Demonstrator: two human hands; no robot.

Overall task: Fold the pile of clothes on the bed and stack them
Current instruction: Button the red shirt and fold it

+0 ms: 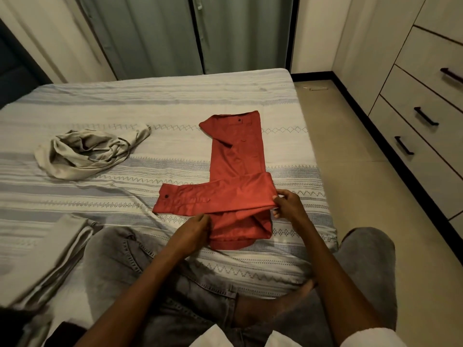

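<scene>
The red shirt (238,171) lies lengthwise on the bed (150,101), right of centre, one sleeve folded across its near end. The right hand (288,204) pinches the fold at the near right edge, and the left hand (195,229) grips the near left hem. A crumpled beige garment (87,151) lies far left.

There is one view, from a wide-angle camera worn on the person's head. It looks forward and steeply down across the bed (105,113), close above the person's own lap. The forearms enter from 6 o'clock, with the left hand (194,227) and right hand (288,204) near the frame's middle, holding a red shirt (238,156). The curtains (155,33) lie far off at 12 o'clock, and the drawers (426,96) run along 3 o'clock. Straight lines bow toward the edges.
</scene>
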